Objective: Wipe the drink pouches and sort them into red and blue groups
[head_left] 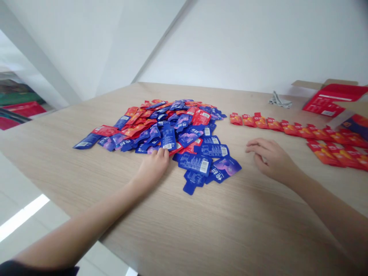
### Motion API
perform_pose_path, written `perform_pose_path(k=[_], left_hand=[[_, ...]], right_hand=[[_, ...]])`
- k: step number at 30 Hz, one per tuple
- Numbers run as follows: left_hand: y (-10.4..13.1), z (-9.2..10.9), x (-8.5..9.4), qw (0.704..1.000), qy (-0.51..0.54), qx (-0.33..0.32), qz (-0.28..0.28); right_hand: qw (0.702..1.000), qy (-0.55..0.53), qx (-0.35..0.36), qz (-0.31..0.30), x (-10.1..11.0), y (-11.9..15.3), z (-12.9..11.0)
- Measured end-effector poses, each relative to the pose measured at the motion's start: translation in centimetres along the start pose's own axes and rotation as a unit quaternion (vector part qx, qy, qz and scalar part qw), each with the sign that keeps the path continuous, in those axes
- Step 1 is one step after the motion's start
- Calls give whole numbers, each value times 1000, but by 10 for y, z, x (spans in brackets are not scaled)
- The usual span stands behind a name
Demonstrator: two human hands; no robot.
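Observation:
A heap of flat blue and red sachets with narrow necks lies on the table. At its near edge my left hand has its fingers curled closed against the lower end of a blue sachet; the fingertips are partly hidden. Several blue sachets, among them one with its barcode up and one with a purple print, spill from the heap toward me. My right hand hovers over the table to the right of these, its fingers loosely bent and apart, holding nothing.
Red sachets overlap in a long row on the right, with a second short row in front. Behind them stands an open red carton. A crumpled grey piece lies near the wall. The wooden table ends at the left.

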State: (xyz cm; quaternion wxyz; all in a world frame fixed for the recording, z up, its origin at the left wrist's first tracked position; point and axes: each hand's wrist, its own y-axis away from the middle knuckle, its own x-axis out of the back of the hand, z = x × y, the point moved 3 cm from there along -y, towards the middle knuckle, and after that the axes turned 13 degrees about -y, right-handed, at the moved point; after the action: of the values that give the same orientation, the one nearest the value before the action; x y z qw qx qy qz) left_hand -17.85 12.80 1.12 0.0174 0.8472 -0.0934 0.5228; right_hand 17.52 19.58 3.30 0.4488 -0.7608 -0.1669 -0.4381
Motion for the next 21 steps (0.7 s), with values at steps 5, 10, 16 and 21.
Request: perform_pose_path(k=[5,10,16,21], left_hand=[[6,-13,3,1000,0,25,15],[17,-45,32,984,79,122,106],[10,-21,84,823,561,-94,-7],[-13,53,100,618,732,-219,-184]], right_hand=[[999,4,34,0,3,-10,-30],[999,-24,24,5,14,-4,-44],[995,-92,16,23,36,-2,-93],[984,-156,76,40,55,18,-131]])
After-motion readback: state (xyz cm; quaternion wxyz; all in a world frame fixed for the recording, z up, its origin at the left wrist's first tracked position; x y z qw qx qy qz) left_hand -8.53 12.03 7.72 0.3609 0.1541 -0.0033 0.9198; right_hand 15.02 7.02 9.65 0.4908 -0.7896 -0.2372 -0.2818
